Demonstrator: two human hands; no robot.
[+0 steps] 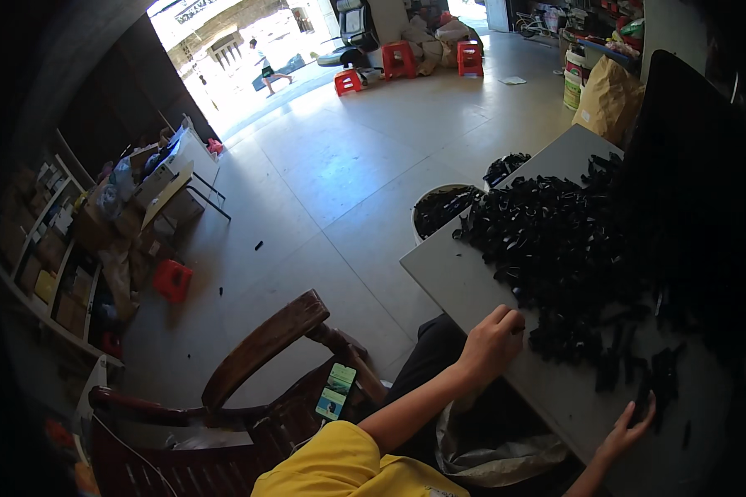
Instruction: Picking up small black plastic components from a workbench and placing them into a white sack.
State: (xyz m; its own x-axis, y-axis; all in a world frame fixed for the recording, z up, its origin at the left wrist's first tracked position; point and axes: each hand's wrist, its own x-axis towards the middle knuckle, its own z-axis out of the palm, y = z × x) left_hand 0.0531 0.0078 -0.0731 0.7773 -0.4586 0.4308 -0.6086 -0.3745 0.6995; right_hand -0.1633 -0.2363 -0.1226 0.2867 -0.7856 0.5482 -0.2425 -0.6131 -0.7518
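Observation:
A wide heap of small black plastic parts [555,232] covers much of the grey-white table [472,282] at my right. Over the table's near left edge, my left hand [494,341] is closed, its fingers curled together. A bit of something dark shows at its fingertips, too small to name. My right hand [626,431] is lower on the table, thumb and fingers around a black plastic part [643,398]. Next to it several longer black parts [613,356] lie loose, apart from the main heap. Deep shadow hides the table's right side.
A white bucket [416,217] of black parts stands against the table's far left edge. On a wooden chair [265,348] at my left lies a lit phone [336,391]. Red stools [399,60] and a brown sack [609,101] are farther off. A person [262,66] is outside the doorway.

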